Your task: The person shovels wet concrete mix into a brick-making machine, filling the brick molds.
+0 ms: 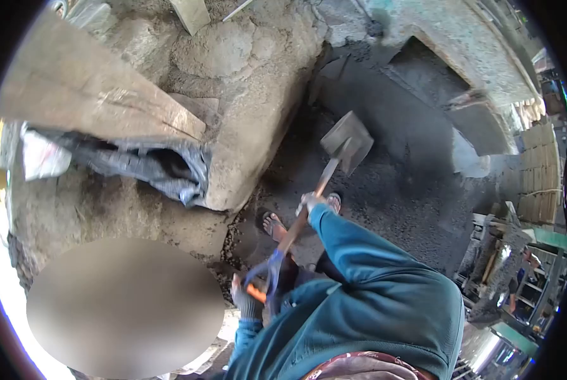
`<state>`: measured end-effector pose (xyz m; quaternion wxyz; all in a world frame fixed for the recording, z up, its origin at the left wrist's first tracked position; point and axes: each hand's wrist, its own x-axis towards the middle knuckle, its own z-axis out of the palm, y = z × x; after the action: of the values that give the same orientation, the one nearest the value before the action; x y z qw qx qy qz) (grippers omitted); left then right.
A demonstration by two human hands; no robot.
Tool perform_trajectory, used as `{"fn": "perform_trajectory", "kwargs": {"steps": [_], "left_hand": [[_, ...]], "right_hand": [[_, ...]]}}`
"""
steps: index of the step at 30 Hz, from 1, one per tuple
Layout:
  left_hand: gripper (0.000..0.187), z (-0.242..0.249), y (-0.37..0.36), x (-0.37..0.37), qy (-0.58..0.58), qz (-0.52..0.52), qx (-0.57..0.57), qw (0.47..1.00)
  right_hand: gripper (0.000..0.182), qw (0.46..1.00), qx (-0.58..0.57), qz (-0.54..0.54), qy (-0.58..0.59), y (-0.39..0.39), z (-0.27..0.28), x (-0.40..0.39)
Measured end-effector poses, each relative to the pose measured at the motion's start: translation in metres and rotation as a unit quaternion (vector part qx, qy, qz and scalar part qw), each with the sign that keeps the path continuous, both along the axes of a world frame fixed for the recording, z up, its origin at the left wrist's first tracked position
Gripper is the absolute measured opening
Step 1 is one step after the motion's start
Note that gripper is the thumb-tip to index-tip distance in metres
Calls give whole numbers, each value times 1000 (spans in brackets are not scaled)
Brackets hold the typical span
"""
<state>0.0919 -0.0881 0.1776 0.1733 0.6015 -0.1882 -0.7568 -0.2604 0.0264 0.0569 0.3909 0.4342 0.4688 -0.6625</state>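
Note:
A shovel with a grey metal blade (348, 140) points up and away from my body over dark ground. Around the lower part of its wooden shaft, just below the blade, my right hand (310, 201) is closed. My left hand (248, 300), in a grey glove, is at the blue D-shaped handle with its orange grip, near my waist. Its fingers are partly hidden and slightly blurred, but it appears closed on the grip. My sandalled feet show on both sides of the shaft.
To the left stands a rough concrete ledge (249, 120) with a wooden plank (100, 95) and dark plastic sheeting (150, 168). A grey slab structure (479, 126) is at the upper right. Another person (516, 288) is at the far right, near metal racks. A blurred oval covers the lower left.

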Motion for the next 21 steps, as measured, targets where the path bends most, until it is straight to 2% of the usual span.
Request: {"fn": "perform_trajectory", "kwargs": {"steps": [1, 2, 3, 4, 5, 7, 8, 9, 10, 11, 12, 14, 15, 16, 17, 19, 21], "left_hand": [[46, 10, 2, 15, -16, 28, 52, 998], [50, 23, 4, 29, -33, 61, 103, 992], [53, 21, 9, 57, -40, 74, 128, 988], [57, 19, 15, 86, -47, 88, 152, 983], [62, -5, 21, 124, -36, 114, 154, 981], [67, -5, 26, 117, -188, 123, 145, 964], [68, -19, 23, 109, -213, 140, 150, 955], [69, -36, 19, 103, -238, 157, 157, 945], [65, -52, 16, 98, -178, 147, 168, 959], [59, -103, 15, 79, -250, 183, 121, 943], [61, -105, 2, 33, -217, 93, 107, 966], [54, -127, -8, -103, -191, 97, 105, 971], [51, -162, -13, -119, -170, 88, 151, 970], [52, -161, -4, -165, -212, 84, 132, 965], [51, -168, 6, -174, -220, 104, 112, 963], [50, -164, 13, -172, -212, 108, 53, 970], [49, -159, 15, -161, -212, 125, -3, 969]], "right_hand": [[16, 995, 74, 70, -3, -14, -52, 30], [10, 961, 143, 220, 88, -17, -172, 81], [12, 986, 97, 135, 31, -28, -162, 114], [12, 987, 89, 132, -21, -39, -151, 147], [12, 983, 88, 146, -61, -50, -150, 174], [14, 977, 78, 164, -114, -66, -156, 216], [15, 975, 69, 172, -121, -72, -167, 223], [17, 974, 66, 186, -116, -76, -183, 218], [18, 973, 68, 203, -89, -81, -208, 201], [20, 960, 95, 262, -14, -83, -245, 169], [22, 903, 171, 374, 124, -84, -296, 128], [26, 810, 254, 465, 252, -82, -367, 32], [20, 890, 153, 396, 165, -78, -351, -14], [15, 950, 65, 300, 55, -75, -329, -63], [10, 975, 11, 213, -58, -72, -307, -113], [7, 955, -10, 293, 37, -59, -332, -89], [6, 964, -36, 258, 52, -77, -330, -84]]}}
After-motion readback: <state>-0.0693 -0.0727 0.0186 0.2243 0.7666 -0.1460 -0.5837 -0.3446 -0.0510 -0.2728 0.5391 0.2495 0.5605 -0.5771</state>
